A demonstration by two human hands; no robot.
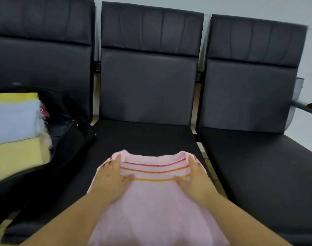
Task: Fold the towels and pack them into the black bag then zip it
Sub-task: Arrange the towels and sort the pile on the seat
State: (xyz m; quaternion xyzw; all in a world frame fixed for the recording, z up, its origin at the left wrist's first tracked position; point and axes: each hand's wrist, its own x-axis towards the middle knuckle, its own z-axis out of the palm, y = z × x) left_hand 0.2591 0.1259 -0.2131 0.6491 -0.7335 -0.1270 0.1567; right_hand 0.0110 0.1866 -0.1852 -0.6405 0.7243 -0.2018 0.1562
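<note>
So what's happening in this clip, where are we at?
A person is folding a pink towel with red, orange and yellow stripes on the middle black padded seat. The left hand and right hand each grip a far corner. To the left, the open black bag already holds folded yellow and light blue towels. It is not zipped yet.
</note>
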